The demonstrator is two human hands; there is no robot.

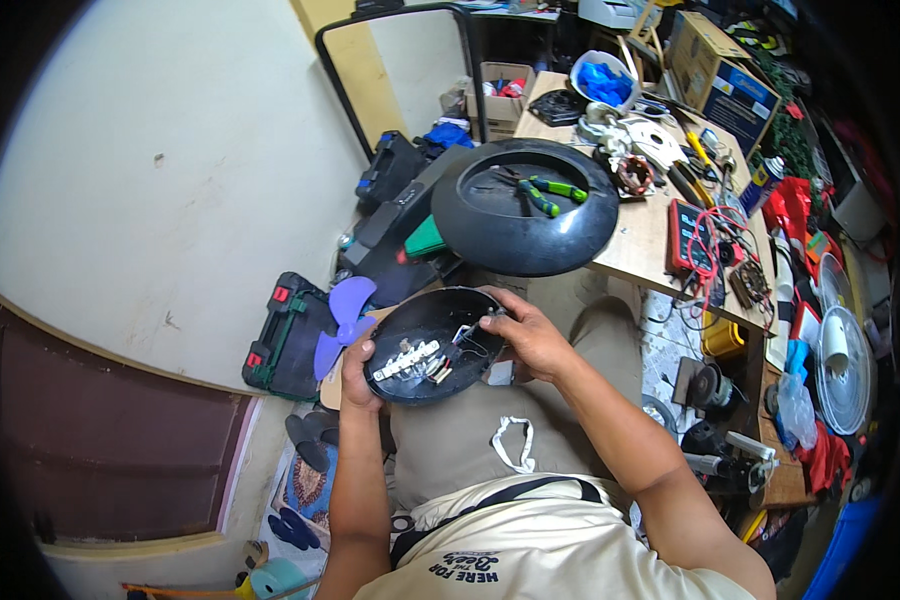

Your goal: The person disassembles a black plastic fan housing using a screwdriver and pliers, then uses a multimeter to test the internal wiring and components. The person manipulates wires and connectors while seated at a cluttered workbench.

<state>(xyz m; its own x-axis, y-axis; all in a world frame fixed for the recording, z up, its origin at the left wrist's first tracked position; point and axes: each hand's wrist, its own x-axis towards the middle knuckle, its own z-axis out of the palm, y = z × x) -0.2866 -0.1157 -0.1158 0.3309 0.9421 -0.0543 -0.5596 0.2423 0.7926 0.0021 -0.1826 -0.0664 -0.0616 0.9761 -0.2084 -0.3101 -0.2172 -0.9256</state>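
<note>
Above my lap I hold a black, bowl-shaped housing (440,302), its hollow side turned up. A white switch strip (407,360) and several thin wires (440,370) lie inside it. My left hand (359,374) grips the rim on the left, thumb on the edge. My right hand (526,336) is closed round the right side, with its thumb at a dark cable (465,340) inside; its other fingers are partly hidden. Just beyond stands a large black round base (525,245), with green-handled pliers (540,190) lying in its recess.
A wooden table (635,240) at the right bears a red multimeter (686,238) with leads, a motor coil (634,175) and a spray can (763,185). Purple fan blades (347,325) and a green-and-black tool case (288,340) are at the left. An angle grinder (708,387) lies lower right.
</note>
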